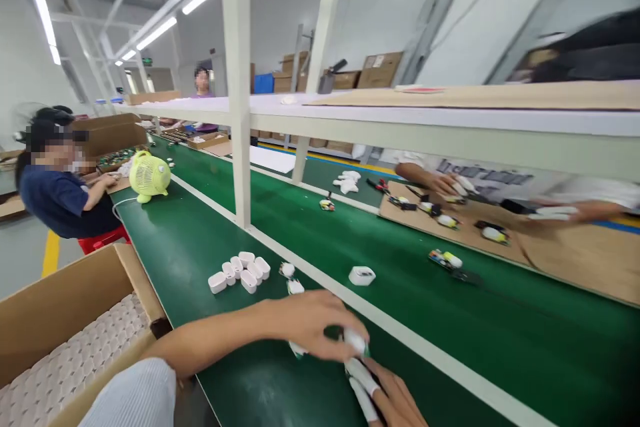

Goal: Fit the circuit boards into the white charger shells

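Note:
My left hand reaches across the green conveyor belt from the lower left. Its fingers are closed in a pinch on a small white part. My right hand comes up from the bottom edge. Its fingertips, in white finger cots, are pressed together and meet the same part from below. Another small white piece shows under my left palm. A cluster of several white plastic casings lies on the belt beyond my left hand, with two loose pieces and a single casing nearby.
A cardboard box with a white foam tray sits at my left. A white shelf post stands mid-belt. A yellow desk fan stands farther along by a seated co-worker. Across the belt, another person's hands work on a cardboard sheet.

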